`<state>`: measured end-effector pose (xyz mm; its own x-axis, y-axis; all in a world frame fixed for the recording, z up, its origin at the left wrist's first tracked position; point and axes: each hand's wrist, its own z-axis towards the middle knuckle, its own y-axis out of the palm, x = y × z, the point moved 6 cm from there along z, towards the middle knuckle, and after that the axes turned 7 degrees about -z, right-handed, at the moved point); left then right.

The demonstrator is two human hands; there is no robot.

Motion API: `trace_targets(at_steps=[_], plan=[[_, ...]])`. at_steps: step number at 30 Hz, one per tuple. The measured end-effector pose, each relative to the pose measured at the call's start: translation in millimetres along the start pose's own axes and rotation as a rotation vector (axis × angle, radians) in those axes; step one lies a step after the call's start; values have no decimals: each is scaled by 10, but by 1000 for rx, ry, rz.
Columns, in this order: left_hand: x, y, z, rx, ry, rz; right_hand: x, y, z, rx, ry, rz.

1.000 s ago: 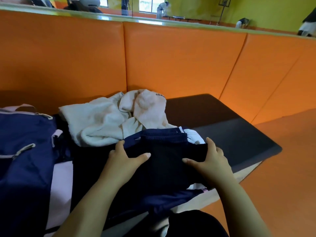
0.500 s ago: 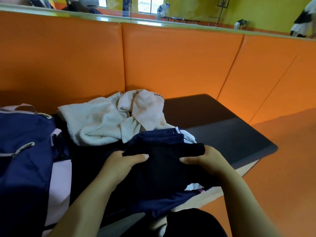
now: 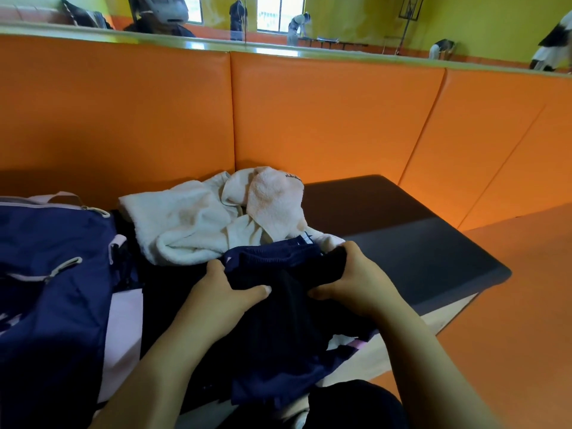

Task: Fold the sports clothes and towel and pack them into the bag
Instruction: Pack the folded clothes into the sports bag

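Navy shorts (image 3: 278,320) are mid-fold, it appears: your left hand (image 3: 223,292) and right hand (image 3: 356,280) each grip a bunched edge. Next, press flat; load the bag (image 3: 46,274).

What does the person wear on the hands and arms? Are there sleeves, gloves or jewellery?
Nothing worn shows. The left hand and right hand have no gloves; no ring or watch is visible. The left forearm and right forearm are bare to the picture's edge, with no sleeve in view.
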<state>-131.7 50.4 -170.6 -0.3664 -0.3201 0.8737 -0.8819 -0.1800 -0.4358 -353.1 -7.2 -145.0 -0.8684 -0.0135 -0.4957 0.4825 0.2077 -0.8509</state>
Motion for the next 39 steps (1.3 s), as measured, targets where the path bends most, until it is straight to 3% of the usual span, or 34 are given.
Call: trace_targets(at_steps=[4, 7, 10, 16, 19, 24, 27, 29, 31, 33, 39], plan=[[114, 11, 3, 36, 39, 124, -367, 7, -193, -141, -146, 19], [101, 17, 25, 6, 17, 125, -578, 64, -378, -197, -238, -158], [61, 24, 36, -60, -16, -12, -693, 196, -465, -176, -273, -293], [128, 76, -74, -382, -83, -436, -751, 383, -373, -79, -312, -470], [114, 40, -136, -482, -50, -467, -733, 366, -338, -40, -388, -522], [71, 8, -206, -511, 303, 44, -665, 204, -304, -99, -463, -382], [192, -30, -244, -254, 516, 510, -678, 182, -326, -98, -485, -346], [343, -75, -296, -7, 817, 745, -696, 202, -372, -113, -504, -344], [414, -93, -329, 120, 1065, 827, -703, 220, -422, -119, -519, -351], [430, -80, -309, 141, 1220, 821, -695, 260, -438, -94, -543, -392], [368, 47, -146, -71, 1113, 890, -715, 455, -447, 10, -540, -575]])
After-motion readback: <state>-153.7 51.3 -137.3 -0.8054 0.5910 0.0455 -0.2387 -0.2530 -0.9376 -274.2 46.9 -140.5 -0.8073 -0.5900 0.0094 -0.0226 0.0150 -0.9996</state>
